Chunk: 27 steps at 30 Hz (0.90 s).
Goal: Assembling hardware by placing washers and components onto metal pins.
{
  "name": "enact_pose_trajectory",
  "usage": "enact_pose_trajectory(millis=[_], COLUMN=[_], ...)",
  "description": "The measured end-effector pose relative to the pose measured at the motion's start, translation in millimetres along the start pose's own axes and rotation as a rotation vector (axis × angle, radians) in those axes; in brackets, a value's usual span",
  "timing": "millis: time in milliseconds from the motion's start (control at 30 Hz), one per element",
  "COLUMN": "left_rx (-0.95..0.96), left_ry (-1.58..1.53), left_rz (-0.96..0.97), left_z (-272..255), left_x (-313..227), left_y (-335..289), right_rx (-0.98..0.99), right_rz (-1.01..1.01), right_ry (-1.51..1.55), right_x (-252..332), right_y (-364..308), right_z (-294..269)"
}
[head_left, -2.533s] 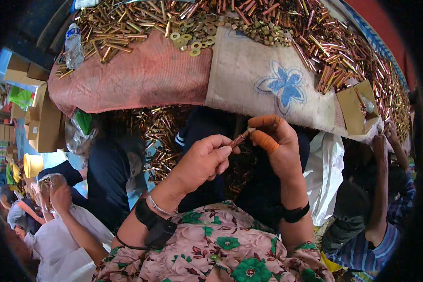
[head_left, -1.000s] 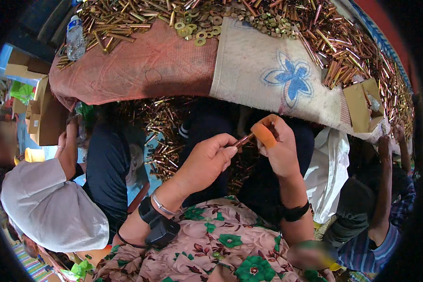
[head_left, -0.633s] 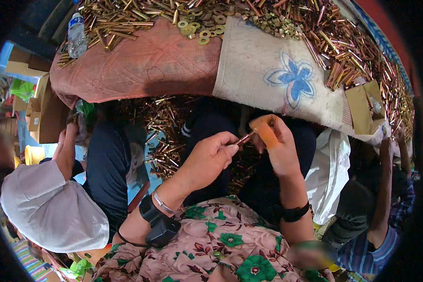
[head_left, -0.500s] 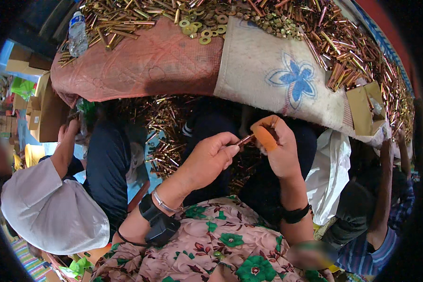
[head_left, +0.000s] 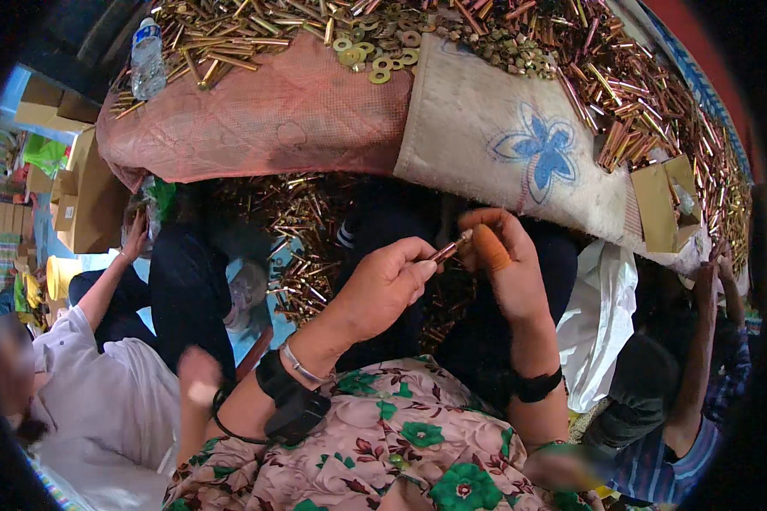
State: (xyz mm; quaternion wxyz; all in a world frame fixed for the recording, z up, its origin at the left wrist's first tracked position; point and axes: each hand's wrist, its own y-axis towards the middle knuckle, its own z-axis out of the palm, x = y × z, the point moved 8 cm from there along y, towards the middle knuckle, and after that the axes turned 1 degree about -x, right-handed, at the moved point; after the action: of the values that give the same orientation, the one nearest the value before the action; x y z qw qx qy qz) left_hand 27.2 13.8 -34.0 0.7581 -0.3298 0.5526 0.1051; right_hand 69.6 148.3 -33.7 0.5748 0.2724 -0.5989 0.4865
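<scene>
A copper-coloured bolt point(head_left: 444, 254) is pinched between the thumb and fingers of my left hand point(head_left: 375, 289), its far end pointing up and to the right. At that end my right hand point(head_left: 516, 264) curls its fingers round a small pale metal nut point(head_left: 465, 238), close against the bolt's tip. An orange cover point(head_left: 491, 248) wraps one digit of the right hand. Both hands are held above my lap, just before the cloth-covered table edge. The inside of the right hand is partly hidden.
Piles of metal rods point(head_left: 631, 94), flat washers point(head_left: 382, 70) and nuts point(head_left: 520, 55) lie on the table over red mesh and a white sack point(head_left: 452, 128). A water bottle point(head_left: 147, 64) and small carton point(head_left: 656, 204) stand there. Co-workers sit on both sides; more rods point(head_left: 302, 281) lie below.
The right hand's fingers have turned and opened slightly, bringing the pale nut into view by the bolt's tip. The left hand has hardly moved. The co-worker at left has leaned back.
</scene>
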Motion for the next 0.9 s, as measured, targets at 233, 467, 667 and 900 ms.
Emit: enact_pose_trajectory(millis=[233,467,667,900], left_rx=[-0.027,-0.077,-0.075,-0.237], left_ry=[-0.004,0.201,0.199,0.255], left_rz=[-0.001,0.058,0.010,0.073], left_z=[-5.1,-9.7,-16.4,-49.7], left_x=[6.6,4.4,16.4,28.2], left_y=[0.6,-1.1,-6.5,-8.7], right_rx=[-0.059,-0.115,-0.104,-0.070], right_rz=[-0.083,0.074,-0.128,-0.156], right_ry=[-0.015,-0.258,-0.358,-0.450], right_x=[6.1,-10.1,-7.4,-6.9], right_y=[2.1,4.0,2.5,2.0], right_z=[7.3,2.5,19.1,27.1])
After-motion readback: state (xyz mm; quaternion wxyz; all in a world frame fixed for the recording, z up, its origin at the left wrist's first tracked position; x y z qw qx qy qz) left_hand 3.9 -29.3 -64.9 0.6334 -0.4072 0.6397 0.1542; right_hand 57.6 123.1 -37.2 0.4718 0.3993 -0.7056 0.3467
